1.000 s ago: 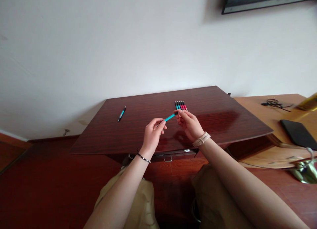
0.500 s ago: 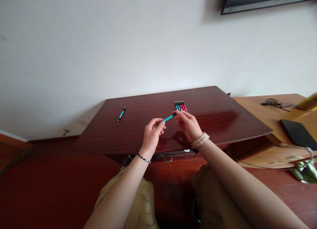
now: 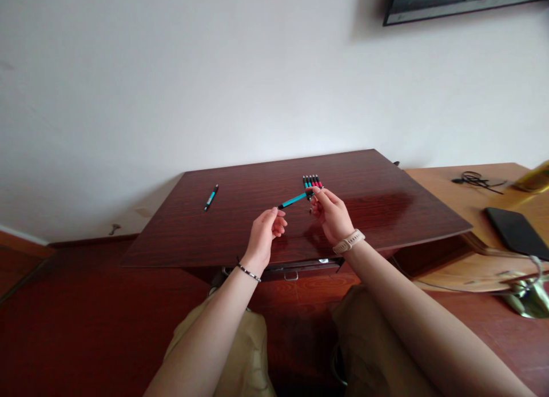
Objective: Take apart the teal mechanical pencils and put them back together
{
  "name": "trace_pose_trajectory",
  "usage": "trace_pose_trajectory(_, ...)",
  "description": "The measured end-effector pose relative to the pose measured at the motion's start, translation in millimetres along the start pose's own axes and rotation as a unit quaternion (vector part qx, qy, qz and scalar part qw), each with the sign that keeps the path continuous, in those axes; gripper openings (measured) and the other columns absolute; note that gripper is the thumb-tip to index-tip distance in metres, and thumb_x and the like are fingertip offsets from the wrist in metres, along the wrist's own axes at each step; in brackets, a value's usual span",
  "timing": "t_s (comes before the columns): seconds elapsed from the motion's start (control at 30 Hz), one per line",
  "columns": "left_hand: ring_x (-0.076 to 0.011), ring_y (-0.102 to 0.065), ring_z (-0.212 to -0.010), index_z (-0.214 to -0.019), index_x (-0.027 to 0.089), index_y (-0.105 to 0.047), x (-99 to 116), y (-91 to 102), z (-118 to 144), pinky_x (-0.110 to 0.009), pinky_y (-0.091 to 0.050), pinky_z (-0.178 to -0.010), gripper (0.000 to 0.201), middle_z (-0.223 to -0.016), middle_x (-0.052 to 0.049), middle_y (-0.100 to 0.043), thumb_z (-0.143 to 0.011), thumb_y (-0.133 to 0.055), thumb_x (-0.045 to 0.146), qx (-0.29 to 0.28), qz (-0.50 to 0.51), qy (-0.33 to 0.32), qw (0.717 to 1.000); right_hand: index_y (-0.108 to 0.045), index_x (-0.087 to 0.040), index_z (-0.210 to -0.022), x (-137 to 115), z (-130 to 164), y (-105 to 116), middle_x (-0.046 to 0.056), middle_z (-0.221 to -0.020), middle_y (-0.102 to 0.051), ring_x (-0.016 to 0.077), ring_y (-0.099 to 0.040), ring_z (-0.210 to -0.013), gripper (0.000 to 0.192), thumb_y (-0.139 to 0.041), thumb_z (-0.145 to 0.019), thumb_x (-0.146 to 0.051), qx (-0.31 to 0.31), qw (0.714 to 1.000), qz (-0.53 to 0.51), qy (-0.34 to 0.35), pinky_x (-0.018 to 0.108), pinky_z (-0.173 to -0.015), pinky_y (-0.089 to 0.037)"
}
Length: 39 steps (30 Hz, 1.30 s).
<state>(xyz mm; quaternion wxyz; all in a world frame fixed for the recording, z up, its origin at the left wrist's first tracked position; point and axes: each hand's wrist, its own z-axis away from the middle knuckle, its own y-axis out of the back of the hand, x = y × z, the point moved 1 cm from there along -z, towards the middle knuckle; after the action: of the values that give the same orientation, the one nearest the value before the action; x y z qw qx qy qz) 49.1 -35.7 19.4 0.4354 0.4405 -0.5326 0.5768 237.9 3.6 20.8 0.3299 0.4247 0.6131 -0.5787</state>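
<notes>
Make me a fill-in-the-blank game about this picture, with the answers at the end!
1. The far end of the slim turquoise-and-black pen is in the ____ hand.
2. The thin dark bracelet circles the left ____.
3. A lone turquoise-and-black pen lies toward the ____ edge of the glossy dark-red wooden table.

Missing words: right; wrist; left.

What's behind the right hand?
Past the right hand: upper parts of a teal and red pen row on the tabletop. Fingers cover lower ends of the red pens; anything else there is hidden.
</notes>
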Motion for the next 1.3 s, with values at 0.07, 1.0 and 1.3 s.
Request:
trace_pose_trajectory(0.07, -0.0104, -0.056, -0.061, -0.088, 0.016, -0.07, 0.0, 0.1, 0.1, -0.024, -0.041, -0.058, 0.041, -0.075, -0.002, -0.065, -0.091, -0.073, 0.057, 0.004, 0.006, 0.004, 1.0, -0.081, -0.024, -0.099, 0.5, -0.1, 0.3, -0.002, -0.078, -0.058, 0.0097, -0.046, -0.064, 0.04, -0.086, -0.082, -0.06, -0.001, 1.0, -0.005, -0.001, 0.024, -0.055, -0.04)
trace_pose_trajectory(1.0, -0.0082, -0.048, -0.059, -0.08, 0.019, -0.059, 5.4, 0.0, -2.2, -0.021, -0.036, -0.054, 0.033, -0.069, 0.003, -0.05, -0.09, -0.078, 0.044, 0.013, 0.037, -0.02, 0.999, -0.083, -0.025, -0.099, -0.8, 1.9, -0.6, -0.001, -0.076, -0.058, 0.0116, -0.048, -0.066, 0.038, -0.084, -0.084, -0.059, -0.008, 1.0, 0.025, 0.006, 0.026, -0.057, -0.041)
trace_pose_trajectory(1.3, -0.0085, -0.047, -0.059, -0.082, 0.019, -0.061, 3.5, 1.8, -4.8, -0.021, -0.033, -0.053, 0.029, -0.07, 0.003, -0.053, -0.087, -0.078, 0.042, 0.021, 0.025, -0.031, 0.999, -0.084, -0.024, -0.099, 0.2, 2.2, 0.0, -0.001, -0.077, -0.057, 0.0099, -0.046, -0.066, 0.033, -0.085, -0.086, -0.055, -0.01, 1.0, 0.009, 0.002, 0.023, -0.057, -0.039)
